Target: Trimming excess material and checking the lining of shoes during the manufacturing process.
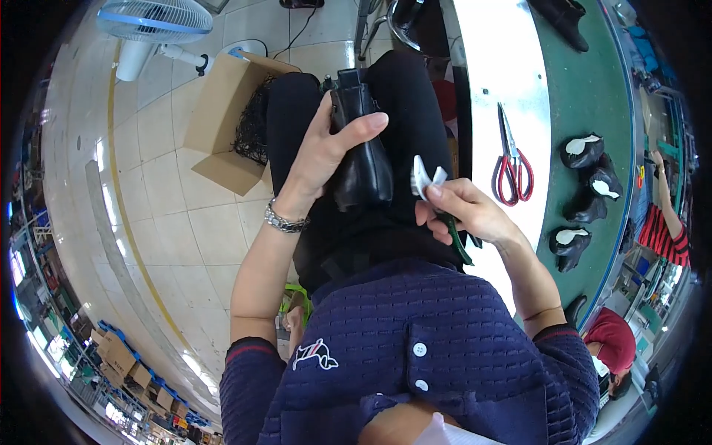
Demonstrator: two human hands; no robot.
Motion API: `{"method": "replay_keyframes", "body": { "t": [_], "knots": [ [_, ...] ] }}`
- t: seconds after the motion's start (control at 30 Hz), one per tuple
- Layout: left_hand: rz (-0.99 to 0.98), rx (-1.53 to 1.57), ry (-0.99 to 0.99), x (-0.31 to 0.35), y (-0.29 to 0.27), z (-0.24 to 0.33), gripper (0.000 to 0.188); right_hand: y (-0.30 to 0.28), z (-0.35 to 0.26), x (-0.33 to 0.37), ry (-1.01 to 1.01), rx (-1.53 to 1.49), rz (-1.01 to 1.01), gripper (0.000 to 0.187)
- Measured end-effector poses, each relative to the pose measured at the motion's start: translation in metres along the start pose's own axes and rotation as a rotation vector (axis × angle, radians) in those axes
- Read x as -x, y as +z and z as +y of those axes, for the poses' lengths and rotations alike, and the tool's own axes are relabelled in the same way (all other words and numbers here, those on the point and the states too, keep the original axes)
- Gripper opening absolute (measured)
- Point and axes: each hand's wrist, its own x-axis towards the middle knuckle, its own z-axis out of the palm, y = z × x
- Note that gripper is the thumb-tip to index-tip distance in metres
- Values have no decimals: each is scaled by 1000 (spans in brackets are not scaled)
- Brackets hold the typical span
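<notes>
Above my lap, my left hand (326,148) grips a black leather shoe (365,174) from its left side, thumb laid across the top. The rounded toe points toward me and the heel end faces away. To the right of the shoe, my right hand (463,211) is closed around pincers (421,178) with a pale curved metal head and a green handle. The pincers' head is apart from the shoe. My fingers hide the middle of the tool.
A white bench (512,52) on my right carries red-handled scissors (512,163). Beyond it, several black shoes (582,152) lie on a green belt (556,126). At left stand an open cardboard box (211,111) with black stringy material and a fan (156,22). People work at far right.
</notes>
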Motion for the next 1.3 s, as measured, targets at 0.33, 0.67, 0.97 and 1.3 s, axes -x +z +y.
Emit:
{"method": "replay_keyframes", "body": {
  "t": [0.33,0.67,0.97,1.3],
  "knots": [
    [101,94,170,-8,1,-32,41,-2,-24,-33,87,260,-179,62],
    [229,80,309,-4,0,-36,27,20,-75,-39,294,767,-149,66],
    [213,94,262,-14,-12,-38,35,24,-20,-41,43,242,-58,64],
    [194,41,279,-13,-3,-38,33,-4,-71,-54,303,443,-277,67]
  ]
}}
